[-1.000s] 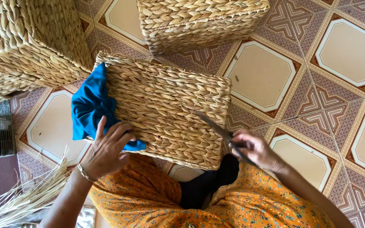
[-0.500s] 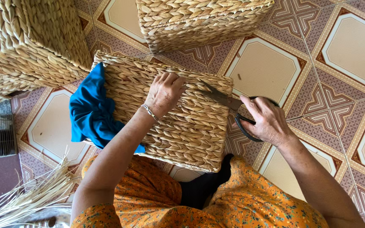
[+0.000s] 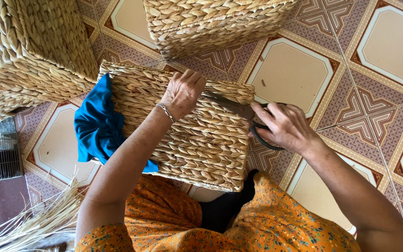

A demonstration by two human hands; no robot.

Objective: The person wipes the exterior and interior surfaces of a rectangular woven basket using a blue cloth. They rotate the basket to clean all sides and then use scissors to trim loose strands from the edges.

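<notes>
Head view: the rectangular woven straw basket [image 3: 197, 135] is now pressed by the left hand [image 3: 183, 93], moved up from the blue cloth [image 3: 99, 126]; dark-handled scissors [image 3: 243, 114] are gripped by the right hand [image 3: 283, 126], blades at the rim.

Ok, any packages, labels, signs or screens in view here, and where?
None in view: no package, label, sign or screen.
Left hand: rests on the woven straw basket in the lap.
Right hand: holds dark scissors at the basket's edge.
Blue cloth: bunched at the basket's left end.
</notes>
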